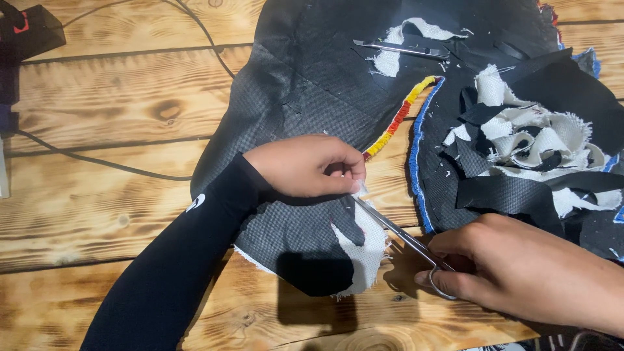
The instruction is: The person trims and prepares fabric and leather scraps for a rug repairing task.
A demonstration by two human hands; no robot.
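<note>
My left hand (305,166) pinched the limp, thin black fabric (292,97) at its fraying edge; my right hand (507,260) gripped slim steel scissors (396,231) by the loops.

Bright, warm light falls from above and slightly far, casting a hard rectangular shadow on the pale scorched-grain wooden tabletop (97,214) near the large black non-woven fabric sheet (305,84). The wood shows a mild sheen at left. Focus is sharp in the middle; the far-left corner lies dim, and edges bend slightly.
</note>
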